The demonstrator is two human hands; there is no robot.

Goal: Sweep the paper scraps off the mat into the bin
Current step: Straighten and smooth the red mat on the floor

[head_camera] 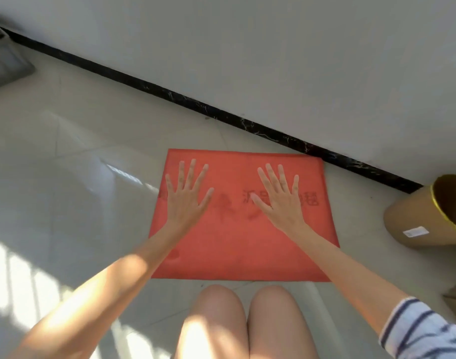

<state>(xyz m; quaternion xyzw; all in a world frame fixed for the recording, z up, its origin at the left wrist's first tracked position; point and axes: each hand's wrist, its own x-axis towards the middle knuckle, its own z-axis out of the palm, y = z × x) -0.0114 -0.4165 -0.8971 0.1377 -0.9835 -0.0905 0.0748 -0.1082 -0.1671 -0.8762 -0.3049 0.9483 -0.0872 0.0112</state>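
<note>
- The left hand [186, 195] was spread flat, fingers straight, over the red mat's [237, 252] left part.
- The right hand [280, 196] was spread the same way, further right.
- The cardboard bin [416, 218] sat tilted, right of the mat.

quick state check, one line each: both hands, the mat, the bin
left hand: open, fingers spread, over the mat; contact unclear
right hand: open, fingers spread, over the mat; contact unclear
red mat: lying flat, no scraps visible on it
bin: tipped toward its side right of the mat, mouth open, contents not visible
</note>
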